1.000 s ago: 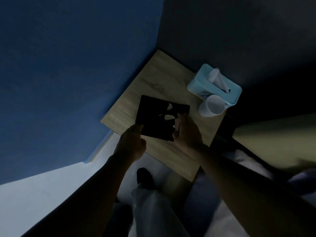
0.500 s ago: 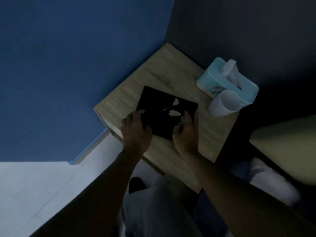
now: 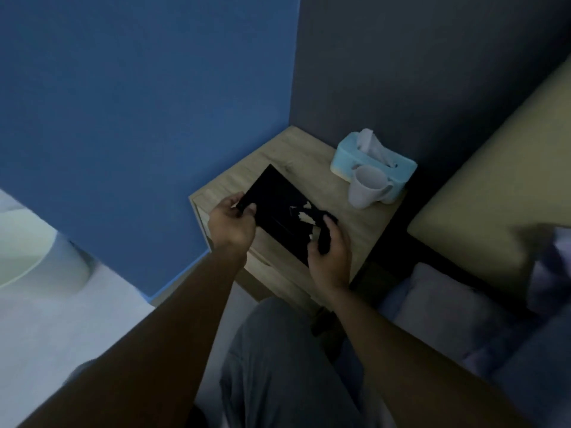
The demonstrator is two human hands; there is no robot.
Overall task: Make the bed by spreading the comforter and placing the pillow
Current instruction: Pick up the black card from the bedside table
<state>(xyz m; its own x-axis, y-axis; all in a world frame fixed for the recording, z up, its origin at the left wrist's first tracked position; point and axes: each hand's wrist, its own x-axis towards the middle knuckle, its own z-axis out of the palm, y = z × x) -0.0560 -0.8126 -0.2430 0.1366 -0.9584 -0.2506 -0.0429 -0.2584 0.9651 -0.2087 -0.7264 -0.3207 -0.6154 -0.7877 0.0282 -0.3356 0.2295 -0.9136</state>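
Note:
A flat black rectangular object point(image 3: 278, 205) with a pale patch lies over the wooden bedside table point(image 3: 309, 156). My left hand point(image 3: 231, 225) grips its left corner. My right hand point(image 3: 329, 254) holds its near right edge, fingers curled on it. Whether the object rests on the table or is lifted slightly is unclear in the dim light. At the right edge of the view sits the bed: a yellowish headboard cushion point(image 3: 482, 193) and a greyish-blue pillow or comforter point(image 3: 463, 307) below it.
A light blue tissue box point(image 3: 346, 152) and a white cup point(image 3: 366, 186) stand at the table's far right corner. A blue wall point(image 3: 139, 103) is to the left, a dark wall point(image 3: 417, 72) behind. My grey-trousered leg point(image 3: 278, 366) is below.
The view has swung right, bringing the bed into sight. My left hand shifted to the object's left corner and my right hand moved down its near edge; both hands kept hold.

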